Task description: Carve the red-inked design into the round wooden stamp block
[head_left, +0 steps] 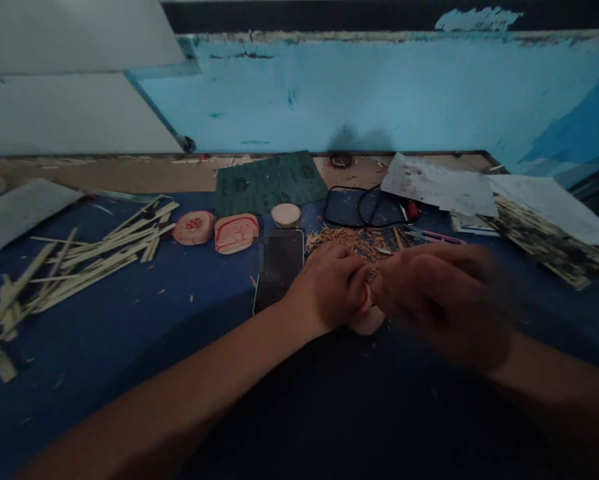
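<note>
My left hand [332,283] is closed on a small pale piece of wood [368,322] with red marking, pressed to the blue table [194,347]. My right hand [439,300], partly blurred, is curled into a fist just to the right, its fingertips close to that piece. Whatever it grips is hidden inside the fist. Reddish-brown wood shavings [352,237] lie heaped behind both hands. To the left of my left hand rests a dark phone [282,267].
Farther left are two wooden pieces with red markings, one round [194,228] and one squarish [237,233], and a pale disc [286,215]. Thin wooden strips [94,260] lie at left. Behind are a green sheet [269,183], a black cord [349,207] and papers [439,183].
</note>
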Available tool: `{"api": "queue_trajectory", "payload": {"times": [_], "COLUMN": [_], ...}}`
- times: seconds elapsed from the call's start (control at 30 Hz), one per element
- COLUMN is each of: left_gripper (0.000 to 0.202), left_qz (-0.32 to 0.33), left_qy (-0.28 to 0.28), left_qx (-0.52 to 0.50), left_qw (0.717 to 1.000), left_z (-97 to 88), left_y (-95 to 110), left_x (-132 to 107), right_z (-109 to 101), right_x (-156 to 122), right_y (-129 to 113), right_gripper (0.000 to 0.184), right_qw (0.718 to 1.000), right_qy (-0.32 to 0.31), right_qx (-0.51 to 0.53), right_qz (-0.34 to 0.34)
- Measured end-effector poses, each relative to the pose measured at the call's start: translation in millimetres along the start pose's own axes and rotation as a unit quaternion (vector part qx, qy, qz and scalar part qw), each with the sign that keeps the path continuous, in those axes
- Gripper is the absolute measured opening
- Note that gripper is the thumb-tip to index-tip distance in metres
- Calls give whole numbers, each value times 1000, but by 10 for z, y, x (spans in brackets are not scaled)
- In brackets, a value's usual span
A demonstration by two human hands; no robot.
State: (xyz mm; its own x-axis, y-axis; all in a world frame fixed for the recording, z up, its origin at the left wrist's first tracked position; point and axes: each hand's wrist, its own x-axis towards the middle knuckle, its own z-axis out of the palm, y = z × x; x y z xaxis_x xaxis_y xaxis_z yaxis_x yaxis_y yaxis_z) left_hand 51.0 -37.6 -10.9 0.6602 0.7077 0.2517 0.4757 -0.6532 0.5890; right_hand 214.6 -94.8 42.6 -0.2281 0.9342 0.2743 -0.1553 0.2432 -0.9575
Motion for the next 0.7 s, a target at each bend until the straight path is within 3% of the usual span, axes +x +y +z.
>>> {"api": "queue_trajectory", "payload": {"times": [0.2,0.4,0.5,0.7], "left_gripper": [37,35,35,37], "left_qz": [-54,-55,-54,-39], "left_qy": [-28,-35,-37,-22], "left_qx": [46,46,46,54], "left_qw": [997,997,997,998], "left_z": [-47,-63,-65,-48], "left_y": [79,99,92,56], "left_x": [26,42,38,24], "right_z": [-24,-13,-18,-26], "right_x": [-24,-35,-27,-13], "right_y": [26,-67,-75,-54], "right_gripper": [41,52,43,45], "right_qw": [1000,1000,1000,999], "right_qy": [-16,3,-7,-24], "right_qx": [1,10,4,-27], "right_qz": [-10,6,10,21]}}
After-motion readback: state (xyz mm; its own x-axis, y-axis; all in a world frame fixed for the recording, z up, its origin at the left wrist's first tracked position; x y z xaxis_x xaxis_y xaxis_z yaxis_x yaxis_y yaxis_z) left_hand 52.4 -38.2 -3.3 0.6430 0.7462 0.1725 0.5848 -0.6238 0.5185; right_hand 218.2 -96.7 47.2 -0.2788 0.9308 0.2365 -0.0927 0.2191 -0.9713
